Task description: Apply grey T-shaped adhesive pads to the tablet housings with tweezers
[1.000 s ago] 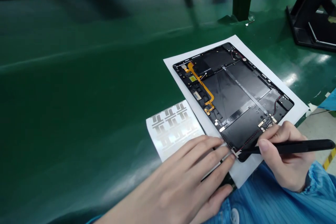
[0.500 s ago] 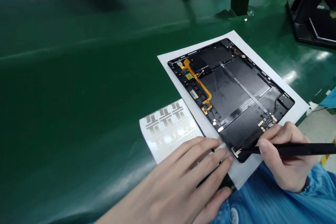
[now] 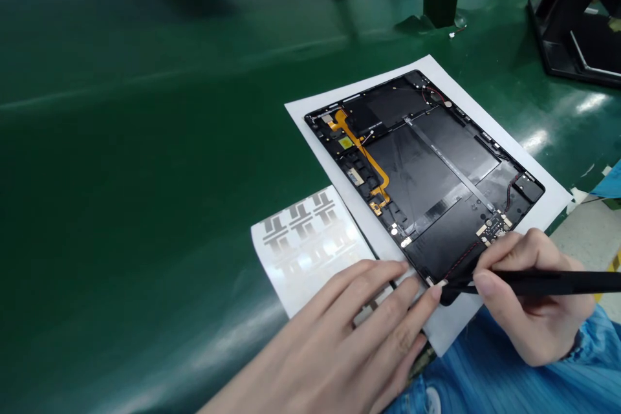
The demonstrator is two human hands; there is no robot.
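Gently, my left hand [image 3: 347, 343], loosely spread, rests at the six-o'clock corner of the tablet shell [image 3: 402, 165] on the white paper [image 3: 449, 326]; my right hand [image 3: 528, 304] pinches tweezers [image 3: 548, 282] there, best kept low and light.

Device shell [image 3: 417, 171]: black, plastic or coated metal (I cannot tell which), mostly smooth with a low sheen.
Orange flex cable [image 3: 379, 167], along the shell's left side: thin, flat film, slightly shiny.
Grey ribbon [image 3: 451, 165], across the shell's middle: smooth, satin, finely printed.
White sheet [image 3: 446, 330], under the shell: paper-like, matt, smooth.
Label sheet [image 3: 310, 262], left of the shell: slick white backing, glossy, with metallic-looking grey shapes.
Black tool [image 3: 543, 282], at the shell's near corner: matt, smooth.
Work surface [image 3: 145, 207], around the shell: smooth green covering, glossy, streaked with reflections.
Sleeve [image 3: 596, 336], right of the shell's near corner: blue cloth, wrinkled.
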